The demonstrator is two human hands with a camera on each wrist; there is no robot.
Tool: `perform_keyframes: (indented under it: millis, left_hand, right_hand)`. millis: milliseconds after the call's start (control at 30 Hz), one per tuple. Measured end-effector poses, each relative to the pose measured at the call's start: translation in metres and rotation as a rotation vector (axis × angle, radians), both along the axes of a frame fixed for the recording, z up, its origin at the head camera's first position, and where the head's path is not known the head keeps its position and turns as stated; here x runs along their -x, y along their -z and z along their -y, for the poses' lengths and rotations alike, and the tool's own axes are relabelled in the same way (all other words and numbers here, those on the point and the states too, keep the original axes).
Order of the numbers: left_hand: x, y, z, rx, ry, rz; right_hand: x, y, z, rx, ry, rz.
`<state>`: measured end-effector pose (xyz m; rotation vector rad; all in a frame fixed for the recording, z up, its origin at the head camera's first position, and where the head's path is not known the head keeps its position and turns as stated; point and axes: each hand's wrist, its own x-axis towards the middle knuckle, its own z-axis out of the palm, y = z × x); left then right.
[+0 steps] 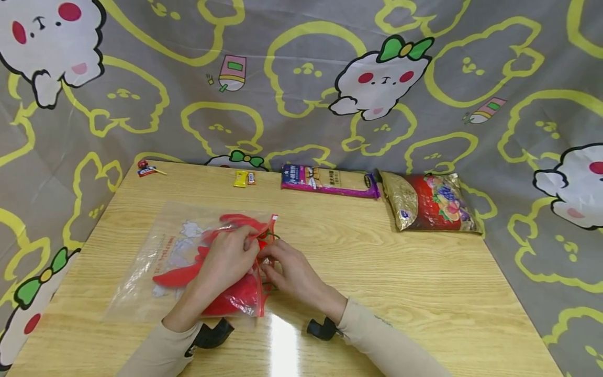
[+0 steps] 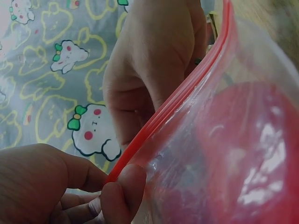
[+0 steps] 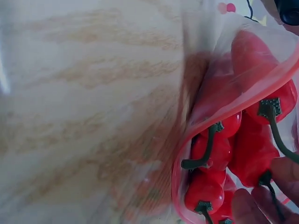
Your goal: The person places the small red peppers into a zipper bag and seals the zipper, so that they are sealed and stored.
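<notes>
A clear zip bag (image 1: 136, 267) with a red zip edge (image 2: 173, 105) lies on the table, its mouth towards the right. Several glossy red peppers (image 1: 176, 276) with green stems fill it. My left hand (image 1: 231, 256) pinches the zip edge between thumb and fingers. At the mouth, my right hand (image 1: 294, 272) reaches in from the right. In the right wrist view its fingertips (image 3: 244, 204) close about the dark green stem of one pepper (image 3: 252, 154). Other stems point out of the mouth beside it.
Along the back of the table (image 1: 377, 272) lie a lollipop (image 1: 143, 164) with a blue-and-red wrapped sweet (image 1: 147, 172), a yellow sweet (image 1: 241, 178) beside a smaller one (image 1: 252, 178), a purple pasta packet (image 1: 325, 180) and a gold-and-red bag (image 1: 433, 201). A patterned cloth (image 1: 301, 125) stands behind.
</notes>
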<state>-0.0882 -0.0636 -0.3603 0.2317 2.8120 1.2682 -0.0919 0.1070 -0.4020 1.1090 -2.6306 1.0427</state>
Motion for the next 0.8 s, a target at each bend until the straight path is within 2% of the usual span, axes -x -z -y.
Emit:
perform_keyframes:
  millis: [167,333,567,800]
  left_hand:
    - [0.0,0.0,0.0,-0.022,0.005,0.005]
    - [0.0,0.0,0.0,-0.033,0.002,0.017]
    - [0.0,0.0,0.0,-0.016,0.005,0.012]
    - [-0.001,-0.001,-0.002,0.005,0.019,0.01]
  right_hand:
    - [-0.002,0.0,0.0,-0.075,-0.044,0.004]
    - [-0.003,0.0,0.0,-0.1,-0.055,0.016]
    - [-0.004,-0.004,-0.008,-0.055,-0.043,-0.016]
    - [-0.007,-0.008,-0.038,0.018,-0.008,-0.049]
